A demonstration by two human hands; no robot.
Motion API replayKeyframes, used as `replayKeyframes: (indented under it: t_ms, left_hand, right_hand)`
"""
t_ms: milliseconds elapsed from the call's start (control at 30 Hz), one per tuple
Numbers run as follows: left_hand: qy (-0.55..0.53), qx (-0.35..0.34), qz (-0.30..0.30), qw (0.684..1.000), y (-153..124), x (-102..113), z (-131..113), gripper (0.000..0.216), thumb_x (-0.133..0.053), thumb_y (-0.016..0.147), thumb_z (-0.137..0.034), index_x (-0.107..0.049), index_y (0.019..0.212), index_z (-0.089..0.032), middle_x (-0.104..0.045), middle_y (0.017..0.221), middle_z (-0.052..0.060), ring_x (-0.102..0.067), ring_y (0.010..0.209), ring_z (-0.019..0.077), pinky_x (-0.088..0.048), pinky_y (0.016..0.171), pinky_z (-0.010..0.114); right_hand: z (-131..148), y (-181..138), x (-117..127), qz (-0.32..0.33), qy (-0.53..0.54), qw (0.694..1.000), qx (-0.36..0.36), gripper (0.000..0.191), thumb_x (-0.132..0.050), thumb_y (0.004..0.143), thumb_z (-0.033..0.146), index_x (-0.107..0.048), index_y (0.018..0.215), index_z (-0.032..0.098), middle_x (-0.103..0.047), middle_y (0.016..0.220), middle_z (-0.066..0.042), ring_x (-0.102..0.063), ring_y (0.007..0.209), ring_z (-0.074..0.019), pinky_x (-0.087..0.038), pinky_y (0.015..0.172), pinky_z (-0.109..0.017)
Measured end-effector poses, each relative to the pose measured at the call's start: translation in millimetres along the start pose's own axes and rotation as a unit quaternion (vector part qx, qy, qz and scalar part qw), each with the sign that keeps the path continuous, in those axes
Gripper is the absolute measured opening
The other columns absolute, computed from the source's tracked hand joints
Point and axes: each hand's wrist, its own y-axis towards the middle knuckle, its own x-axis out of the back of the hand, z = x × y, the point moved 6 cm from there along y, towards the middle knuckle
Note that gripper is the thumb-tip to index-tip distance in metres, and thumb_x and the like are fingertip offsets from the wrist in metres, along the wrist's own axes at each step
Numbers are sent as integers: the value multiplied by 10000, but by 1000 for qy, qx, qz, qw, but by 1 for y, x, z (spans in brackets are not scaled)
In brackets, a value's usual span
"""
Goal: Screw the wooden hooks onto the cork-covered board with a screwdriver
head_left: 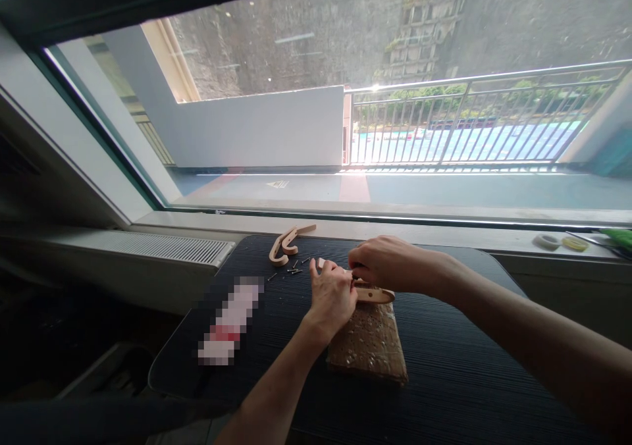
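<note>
My left forearm [279,376] nearest, left hand [334,293] grips wood [378,296] atop the block [368,349]; right hand [379,259] above it (grip indiscernible).

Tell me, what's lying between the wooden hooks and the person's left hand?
A few loose screws lie on the dark table between the wooden hooks and the left hand, as the head view shows.
</note>
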Motion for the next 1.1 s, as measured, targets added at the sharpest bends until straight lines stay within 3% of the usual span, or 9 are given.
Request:
replayKeyframes:
  t_ms: [300,467,633,767,1100]
  left_hand:
    - [-3,9,29,1000,2,-1,-1,111,-559,796,-217,-652,852,-196,-645,887,66,-493,1010,239,-188,1057,523]
    - [-14,-12,32,999,-1,3,-2,107,-587,788,-247,-643,870,-206,-638,892,43,-501,1010,232,-175,1068,530]
    - [-30,-25,27,999,-8,13,3,263,-612,778,-236,-596,1038,-270,-615,1039,22,-462,1110,234,-117,1089,548]
    - [-8,-16,33,999,-10,14,6,177,-586,806,-247,-611,982,-252,-606,1069,38,-417,1167,246,-112,1095,538]
    - [-25,-43,20,999,-7,9,-7,105,-556,839,-244,-654,874,-263,-625,968,11,-473,1052,221,-43,1086,579]
  right_hand:
    - [-8,2,-18,-2,-22,999,-31,230,-457,875,260,-655,809,164,-701,753,-81,-606,630,-172,-255,497,-258]
    - [-9,-4,-11,-10,-19,999,-35,231,-452,874,256,-650,784,179,-697,735,-64,-597,622,-162,-248,500,-252]
    - [-19,-19,0,-41,-9,998,-46,212,-447,872,284,-637,824,204,-693,748,-41,-591,632,-159,-254,512,-252]
    - [-28,-28,1,-68,5,995,-68,179,-489,846,320,-636,830,218,-694,748,-31,-598,651,-166,-259,525,-258]
    - [-37,-39,-13,-82,36,992,-88,177,-487,836,323,-632,819,222,-683,724,-29,-578,619,-161,-258,520,-256]
